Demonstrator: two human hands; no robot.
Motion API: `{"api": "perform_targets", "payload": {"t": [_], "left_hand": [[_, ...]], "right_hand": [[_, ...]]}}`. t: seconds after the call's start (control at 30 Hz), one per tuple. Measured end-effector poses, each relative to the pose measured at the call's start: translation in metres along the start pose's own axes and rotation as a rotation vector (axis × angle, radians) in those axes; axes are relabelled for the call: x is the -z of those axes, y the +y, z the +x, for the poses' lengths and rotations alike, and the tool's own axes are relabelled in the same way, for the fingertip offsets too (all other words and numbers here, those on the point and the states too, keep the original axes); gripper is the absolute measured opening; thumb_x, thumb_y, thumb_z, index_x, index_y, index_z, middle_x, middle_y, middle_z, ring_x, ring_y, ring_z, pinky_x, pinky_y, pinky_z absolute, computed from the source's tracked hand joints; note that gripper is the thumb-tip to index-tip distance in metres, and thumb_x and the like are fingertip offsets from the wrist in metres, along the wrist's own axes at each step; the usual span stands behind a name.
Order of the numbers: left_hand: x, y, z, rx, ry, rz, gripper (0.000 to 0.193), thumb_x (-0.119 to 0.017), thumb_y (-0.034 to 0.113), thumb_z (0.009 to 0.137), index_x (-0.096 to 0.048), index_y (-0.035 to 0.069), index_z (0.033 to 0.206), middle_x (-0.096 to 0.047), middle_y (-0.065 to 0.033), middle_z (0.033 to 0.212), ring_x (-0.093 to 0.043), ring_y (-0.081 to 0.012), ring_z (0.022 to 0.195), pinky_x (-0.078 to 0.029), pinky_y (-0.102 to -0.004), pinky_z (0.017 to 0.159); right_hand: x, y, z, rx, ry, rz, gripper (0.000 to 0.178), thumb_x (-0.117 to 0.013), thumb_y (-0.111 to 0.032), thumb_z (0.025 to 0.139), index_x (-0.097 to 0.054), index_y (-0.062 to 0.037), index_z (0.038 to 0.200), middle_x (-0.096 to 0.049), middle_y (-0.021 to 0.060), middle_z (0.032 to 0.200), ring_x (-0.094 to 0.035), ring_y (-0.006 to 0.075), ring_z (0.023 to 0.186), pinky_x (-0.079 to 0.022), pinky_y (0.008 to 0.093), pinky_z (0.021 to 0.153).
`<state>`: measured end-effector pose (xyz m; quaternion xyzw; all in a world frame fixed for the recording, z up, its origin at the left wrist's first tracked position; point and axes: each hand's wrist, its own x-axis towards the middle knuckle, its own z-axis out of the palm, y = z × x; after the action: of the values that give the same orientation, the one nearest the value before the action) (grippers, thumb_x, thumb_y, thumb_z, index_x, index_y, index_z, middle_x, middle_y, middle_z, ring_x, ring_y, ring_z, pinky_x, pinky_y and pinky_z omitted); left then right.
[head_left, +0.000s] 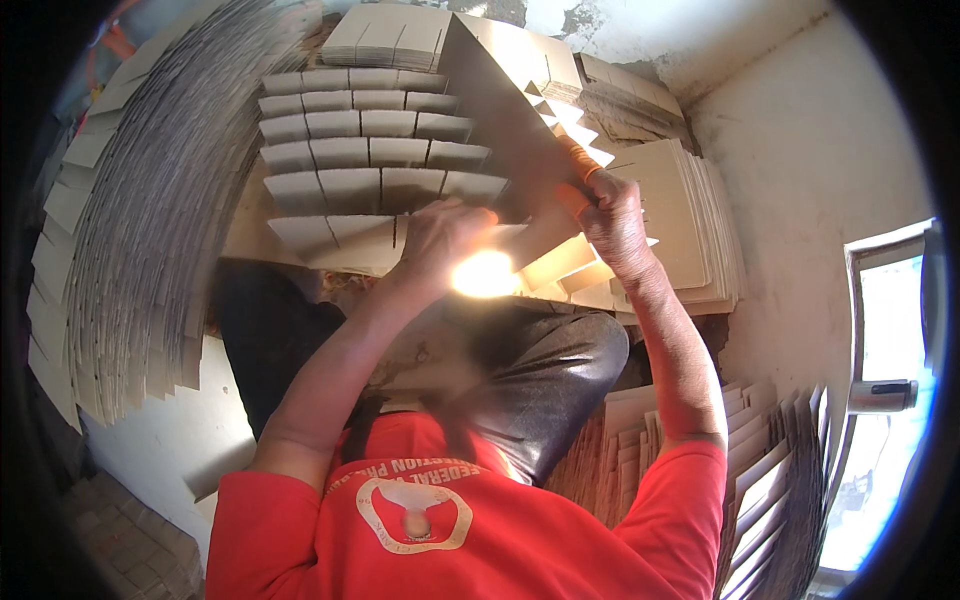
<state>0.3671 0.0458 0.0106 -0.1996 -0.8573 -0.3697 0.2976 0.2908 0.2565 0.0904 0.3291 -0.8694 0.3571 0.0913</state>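
A long cardboard strip stands slanted in front of me, its far end raised. My right hand grips it along its right edge, with orange finger covers on the thumb and a finger. My left hand is closed beside the near end of the strip; an orange cover shows at its fingertips, and what they pinch is hidden. Several slotted cardboard strips stand on edge in parallel rows beyond my left hand. Right of the held strip, pale cardboard points stick up in bright light.
Tall packed cardboard stacks curve along the left. More flat stacks lie at the back and right. Folded cardboard pieces stand at the lower right, near a bright window. My crossed legs are below the work.
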Motion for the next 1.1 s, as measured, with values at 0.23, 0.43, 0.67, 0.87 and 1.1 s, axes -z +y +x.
{"api": "perform_targets", "payload": {"t": [0.23, 0.43, 0.67, 0.87, 1.1], "left_hand": [[0.006, 0.003, 0.003, 0.054, -0.016, 0.051, 0.022, -0.060, -0.004, 0.070, -0.071, 0.005, 0.087, -0.063, -0.0139, 0.072, -0.061, -0.0294, 0.067, -0.048, -0.0403, 0.059], [0.000, -0.003, 0.000, 0.027, -0.013, 0.035, 0.019, -0.061, -0.002, 0.072, -0.071, 0.006, 0.087, -0.064, -0.0126, 0.071, -0.061, -0.0283, 0.068, -0.048, -0.0404, 0.061], [0.003, -0.008, -0.003, 0.013, -0.085, 0.024, 0.017, -0.061, -0.002, 0.074, -0.069, 0.005, 0.086, -0.066, -0.0108, 0.073, -0.060, -0.0280, 0.067, -0.048, -0.0398, 0.061], [0.004, -0.002, 0.005, -0.060, -0.017, 0.095, 0.023, -0.071, 0.009, 0.077, -0.068, 0.003, 0.098, -0.069, -0.0115, 0.088, -0.064, -0.0281, 0.076, -0.051, -0.0378, 0.067], [-0.017, 0.017, 0.029, -0.164, -0.352, 0.290, 0.064, -0.069, 0.013, 0.080, -0.045, 0.003, 0.139, -0.052, -0.0158, 0.137, -0.042, -0.0320, 0.134, -0.033, -0.0485, 0.109]], "right_hand": [[0.007, -0.023, 0.002, -0.123, -0.117, 0.076, 0.050, -0.065, 0.002, 0.086, -0.050, -0.0007, 0.134, -0.067, 0.0059, 0.077, -0.055, 0.0092, 0.056, -0.047, 0.0253, 0.053], [0.005, -0.019, -0.002, -0.326, -0.301, 0.236, 0.042, -0.066, 0.000, 0.084, -0.055, 0.0029, 0.124, -0.066, 0.0078, 0.081, -0.061, 0.0120, 0.064, -0.049, 0.0280, 0.057], [-0.027, 0.003, -0.015, 0.160, -0.411, -0.421, 0.047, -0.065, -0.009, 0.089, -0.055, -0.0075, 0.135, -0.068, 0.0153, 0.085, -0.067, 0.0269, 0.072, -0.054, 0.0369, 0.066], [0.032, 0.037, -0.020, -0.065, 0.156, -0.430, 0.031, -0.064, -0.013, 0.091, -0.065, -0.0105, 0.122, -0.068, 0.0113, 0.096, -0.068, 0.0260, 0.079, -0.055, 0.0345, 0.067], [0.110, 0.178, -0.101, -0.768, 0.255, -1.009, 0.064, -0.074, -0.023, 0.083, -0.045, -0.0063, 0.137, -0.052, 0.0134, 0.134, -0.044, 0.0320, 0.128, -0.038, 0.0506, 0.102]]}}
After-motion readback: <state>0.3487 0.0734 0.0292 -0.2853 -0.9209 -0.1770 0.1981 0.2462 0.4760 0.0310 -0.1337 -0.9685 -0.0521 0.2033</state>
